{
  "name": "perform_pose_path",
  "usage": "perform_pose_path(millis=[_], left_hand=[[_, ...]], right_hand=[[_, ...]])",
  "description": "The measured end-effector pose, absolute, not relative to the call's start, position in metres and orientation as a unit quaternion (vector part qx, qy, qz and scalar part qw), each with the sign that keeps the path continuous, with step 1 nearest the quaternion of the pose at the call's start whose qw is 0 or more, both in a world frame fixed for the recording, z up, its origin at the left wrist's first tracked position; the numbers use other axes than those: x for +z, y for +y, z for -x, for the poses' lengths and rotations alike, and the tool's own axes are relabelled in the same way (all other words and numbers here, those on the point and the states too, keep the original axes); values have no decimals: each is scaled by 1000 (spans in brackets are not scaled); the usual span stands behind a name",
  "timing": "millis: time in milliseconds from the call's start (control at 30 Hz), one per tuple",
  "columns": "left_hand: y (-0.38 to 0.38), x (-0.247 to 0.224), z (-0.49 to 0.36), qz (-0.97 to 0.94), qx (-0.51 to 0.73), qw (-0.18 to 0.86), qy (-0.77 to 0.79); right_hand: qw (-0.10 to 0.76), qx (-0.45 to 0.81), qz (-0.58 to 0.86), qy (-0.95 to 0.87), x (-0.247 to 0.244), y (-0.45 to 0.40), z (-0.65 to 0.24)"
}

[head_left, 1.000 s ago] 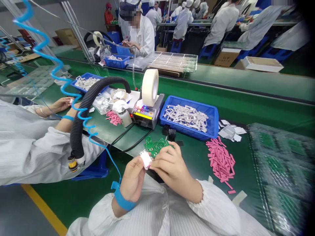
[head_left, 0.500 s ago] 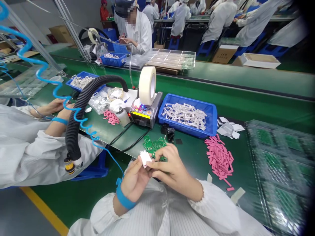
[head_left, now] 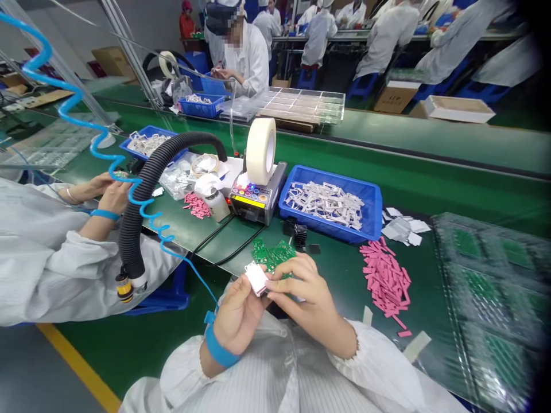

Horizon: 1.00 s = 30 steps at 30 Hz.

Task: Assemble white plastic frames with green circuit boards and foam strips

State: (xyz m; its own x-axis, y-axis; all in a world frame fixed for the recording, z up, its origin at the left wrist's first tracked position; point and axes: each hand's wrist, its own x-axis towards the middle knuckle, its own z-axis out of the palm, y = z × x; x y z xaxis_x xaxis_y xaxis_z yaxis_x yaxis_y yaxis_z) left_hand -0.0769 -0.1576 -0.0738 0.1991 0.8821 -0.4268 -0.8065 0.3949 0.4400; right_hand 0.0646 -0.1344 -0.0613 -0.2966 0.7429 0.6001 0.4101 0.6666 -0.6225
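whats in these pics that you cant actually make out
- Underside of the white piece: head view, turned away, over the left hand
- Near part of the green circuit boards: head view, behind the right hand
- Floor of the blue bin: head view, under the white frames
- Button labels on the black machine: head view, too small

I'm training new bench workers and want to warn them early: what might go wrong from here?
The small white rectangular piece, pinched in the fingers of the left hand and right hand, could slip and drop.
The coiled blue cord, leading to the left wrist, might snag as that arm moves.
The cream tape roll, standing on edge, may roll if bumped.
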Motion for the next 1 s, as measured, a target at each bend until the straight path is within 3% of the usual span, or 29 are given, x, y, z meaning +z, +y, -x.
perform_pose_path(millis=[233, 400, 533, 633, 700, 833, 933, 1000], left_hand=[[-160, -78, 74, -128, 562, 742, 342], [-151, -71, 104, -326, 585, 600, 437], [-147, -58, 136, -406, 453, 674, 419], [-154, -55, 147, -455, 408, 674, 415], [-162, -62, 150, -478, 406, 649, 431], [-175, -101, 173, -321, 471, 657, 493], [-179, -139, 216, 36, 632, 609, 477], [-182, -156, 248, 103, 678, 558, 468]], right_hand=[[475, 159, 443, -743, -63, -138, -53], [445, 150, 425, -774, -57, -133, -56], [366, 163, 392, -828, -50, -128, -57], [308, 218, 373, -848, -48, -126, -47], [307, 356, 379, -797, -52, -124, -36], [342, 608, 418, -581, -73, -106, -17], [403, 626, 489, -454, -91, -79, -9], [445, 626, 532, -356, -100, -60, -5]])
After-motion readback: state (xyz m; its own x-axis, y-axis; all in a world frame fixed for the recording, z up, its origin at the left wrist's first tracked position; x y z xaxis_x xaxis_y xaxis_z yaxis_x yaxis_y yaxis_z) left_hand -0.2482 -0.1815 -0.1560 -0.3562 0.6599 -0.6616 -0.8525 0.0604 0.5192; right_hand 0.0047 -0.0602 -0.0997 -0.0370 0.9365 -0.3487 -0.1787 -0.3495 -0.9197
